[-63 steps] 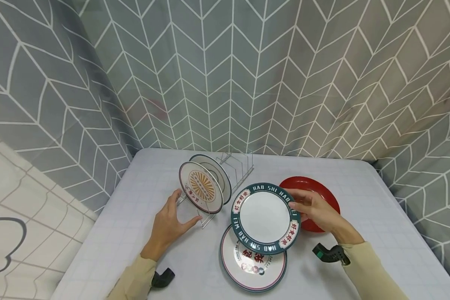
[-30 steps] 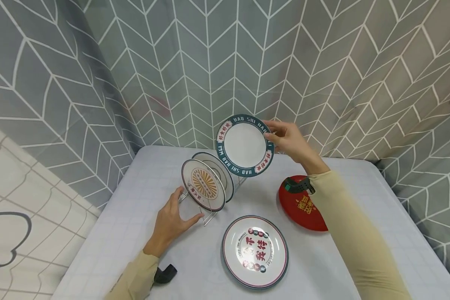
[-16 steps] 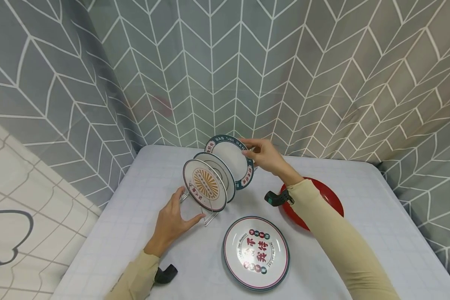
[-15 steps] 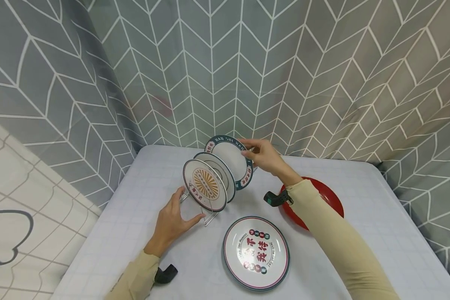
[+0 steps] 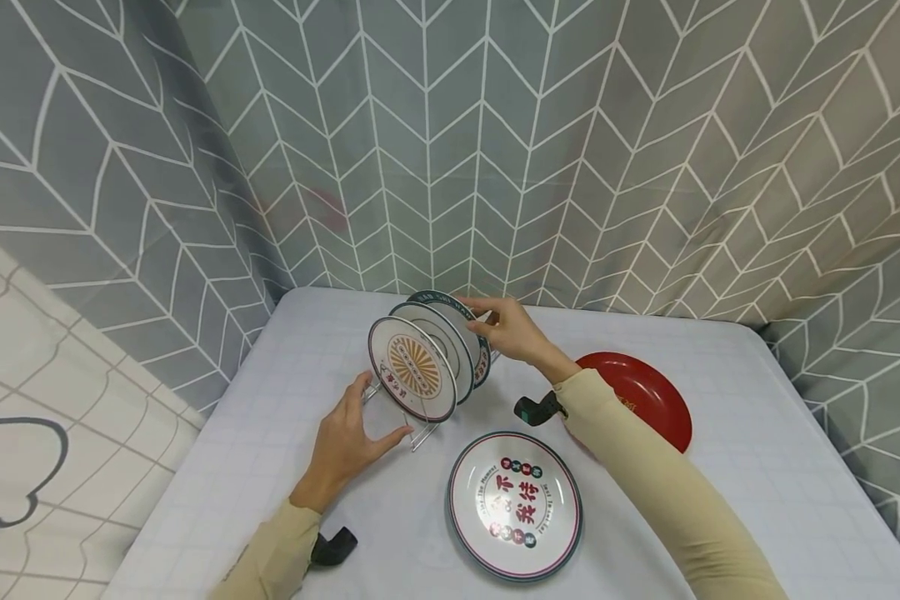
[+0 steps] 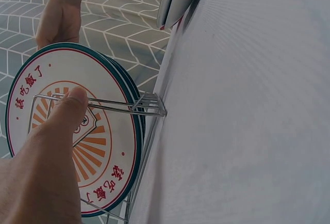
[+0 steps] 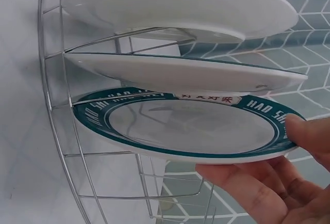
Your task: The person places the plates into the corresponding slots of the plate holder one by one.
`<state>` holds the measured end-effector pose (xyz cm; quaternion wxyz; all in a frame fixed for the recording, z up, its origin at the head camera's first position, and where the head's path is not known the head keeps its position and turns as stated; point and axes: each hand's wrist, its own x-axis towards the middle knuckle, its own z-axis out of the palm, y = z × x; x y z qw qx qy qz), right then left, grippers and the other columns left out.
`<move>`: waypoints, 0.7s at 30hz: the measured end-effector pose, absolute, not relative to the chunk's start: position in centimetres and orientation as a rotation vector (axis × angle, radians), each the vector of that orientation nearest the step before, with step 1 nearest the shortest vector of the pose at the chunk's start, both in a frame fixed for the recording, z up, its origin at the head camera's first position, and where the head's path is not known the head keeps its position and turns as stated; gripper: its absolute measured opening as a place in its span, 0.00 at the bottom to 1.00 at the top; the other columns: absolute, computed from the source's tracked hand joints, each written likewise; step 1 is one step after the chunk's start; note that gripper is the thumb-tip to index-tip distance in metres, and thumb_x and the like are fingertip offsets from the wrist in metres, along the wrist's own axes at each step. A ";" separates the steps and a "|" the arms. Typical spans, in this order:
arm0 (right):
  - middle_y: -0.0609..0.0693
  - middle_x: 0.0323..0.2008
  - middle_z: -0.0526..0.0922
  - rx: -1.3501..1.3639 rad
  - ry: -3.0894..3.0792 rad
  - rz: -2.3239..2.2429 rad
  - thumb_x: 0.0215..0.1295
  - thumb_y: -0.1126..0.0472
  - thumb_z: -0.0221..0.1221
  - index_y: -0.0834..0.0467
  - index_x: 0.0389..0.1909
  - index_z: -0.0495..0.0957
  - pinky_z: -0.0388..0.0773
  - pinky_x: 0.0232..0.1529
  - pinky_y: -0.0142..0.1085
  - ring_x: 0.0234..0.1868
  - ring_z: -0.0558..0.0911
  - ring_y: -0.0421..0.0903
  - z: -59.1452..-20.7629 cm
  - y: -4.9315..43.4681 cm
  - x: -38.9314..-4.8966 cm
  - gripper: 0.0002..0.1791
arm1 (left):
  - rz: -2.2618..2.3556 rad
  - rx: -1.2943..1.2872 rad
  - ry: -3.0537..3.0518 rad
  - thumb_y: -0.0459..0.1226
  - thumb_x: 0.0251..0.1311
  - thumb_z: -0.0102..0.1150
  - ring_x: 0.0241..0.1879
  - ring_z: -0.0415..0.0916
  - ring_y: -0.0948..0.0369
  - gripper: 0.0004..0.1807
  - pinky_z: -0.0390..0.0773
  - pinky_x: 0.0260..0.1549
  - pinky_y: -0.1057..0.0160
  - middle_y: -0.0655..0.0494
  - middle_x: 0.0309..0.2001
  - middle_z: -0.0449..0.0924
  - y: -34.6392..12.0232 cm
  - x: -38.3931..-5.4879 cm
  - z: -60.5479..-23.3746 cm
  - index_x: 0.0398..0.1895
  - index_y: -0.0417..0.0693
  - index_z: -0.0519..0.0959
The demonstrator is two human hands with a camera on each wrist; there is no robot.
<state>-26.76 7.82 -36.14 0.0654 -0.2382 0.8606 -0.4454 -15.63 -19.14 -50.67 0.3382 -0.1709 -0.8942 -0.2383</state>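
Note:
My right hand (image 5: 516, 332) pinches the edge of a plate with a green lettered rim (image 7: 196, 126), thumb on its face and fingers behind. The plate's lower edge stands among the wires of a metal dish rack (image 7: 77, 146), behind two other upright plates. My left hand (image 5: 345, 443) holds the near end of the rack, thumb on one side and fingers on the other. The frontmost plate (image 5: 412, 371) bears an orange sunburst. In the left wrist view, the thumb (image 6: 67, 113) lies at the rack's end wire over that plate.
A stack of white plates with red lettering (image 5: 516, 507) lies flat on the white-covered table (image 5: 390, 533), near the front. A red plate (image 5: 648, 400) lies to the right, partly under the right sleeve. A patterned curtain (image 5: 480, 150) hangs behind the table.
My right hand has carried the green-rimmed plate from above the flat stack, up and left, then down into the rack behind the other two. My left hand stays at the rack.

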 end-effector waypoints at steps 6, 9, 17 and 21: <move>0.61 0.51 0.78 -0.717 2.558 -1.367 0.69 0.65 0.58 0.52 0.67 0.72 0.83 0.29 0.37 0.32 0.80 0.51 -36.2 7.9 -26.9 0.25 | -0.616 -0.448 -2.323 0.57 0.28 0.81 0.55 0.79 0.43 0.64 0.84 0.44 0.50 0.34 0.60 0.75 -19.1 -15.7 -50.5 0.67 0.30 0.63; 0.61 0.52 0.78 -0.707 2.540 -1.379 0.69 0.65 0.58 0.51 0.67 0.72 0.85 0.32 0.42 0.33 0.81 0.51 -36.3 8.0 -27.1 0.26 | -0.618 -0.448 -2.322 0.57 0.28 0.81 0.55 0.79 0.43 0.63 0.84 0.44 0.50 0.34 0.60 0.75 -19.1 -15.8 -50.5 0.67 0.31 0.63; 0.62 0.55 0.77 -0.757 2.524 -1.376 0.70 0.63 0.58 0.51 0.69 0.70 0.84 0.39 0.53 0.38 0.81 0.53 -36.5 8.3 -27.1 0.27 | -0.614 -0.449 -2.315 0.57 0.28 0.81 0.54 0.80 0.43 0.63 0.84 0.43 0.50 0.34 0.59 0.75 -19.2 -15.7 -50.5 0.66 0.30 0.64; 0.59 0.57 0.78 -0.829 2.570 -1.361 0.69 0.60 0.59 0.50 0.70 0.67 0.84 0.46 0.48 0.49 0.81 0.53 -36.2 9.3 -26.4 0.29 | -0.609 -0.460 -2.311 0.59 0.30 0.80 0.54 0.80 0.42 0.62 0.84 0.43 0.50 0.34 0.59 0.75 -19.2 -15.6 -50.5 0.66 0.30 0.64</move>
